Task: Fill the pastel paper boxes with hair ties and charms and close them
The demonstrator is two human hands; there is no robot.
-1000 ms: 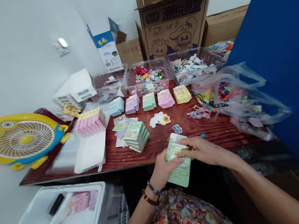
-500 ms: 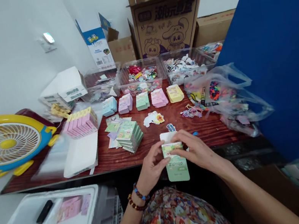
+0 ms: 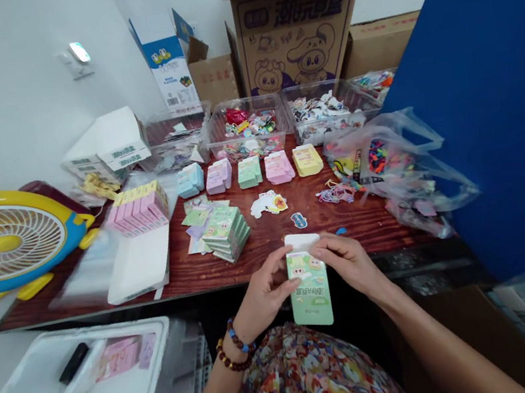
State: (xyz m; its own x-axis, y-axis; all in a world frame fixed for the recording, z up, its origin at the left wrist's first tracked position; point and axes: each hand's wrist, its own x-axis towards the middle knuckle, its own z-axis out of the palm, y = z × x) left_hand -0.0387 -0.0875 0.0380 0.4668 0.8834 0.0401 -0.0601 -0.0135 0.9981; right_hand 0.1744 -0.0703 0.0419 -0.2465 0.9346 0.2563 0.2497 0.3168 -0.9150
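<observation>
A small green printed card box (image 3: 311,296) with a raised white flap is held over the table's front edge. My left hand (image 3: 271,290) grips its left side, thumb across the front. My right hand (image 3: 347,259) pinches the upper right corner by the flap. A stack of green boxes (image 3: 225,230) stands to the left, beside loose coloured cards (image 3: 196,216). Beyond the held box lie a blue sticker (image 3: 298,220), some white stickers (image 3: 268,203) and a bundle of coloured elastic bands (image 3: 335,192).
Small flat boxes in several colours, such as a yellow box (image 3: 307,160), form a row. Behind them are clear tubs (image 3: 250,148) of trinkets. At left sit a yellow fan (image 3: 6,243) and pink boxes (image 3: 138,211); at right, a plastic bag (image 3: 405,158) and a blue panel (image 3: 497,114).
My right hand has shifted from across the front of the green box to its upper right corner, uncovering the printed front. The view has tilted slightly.
</observation>
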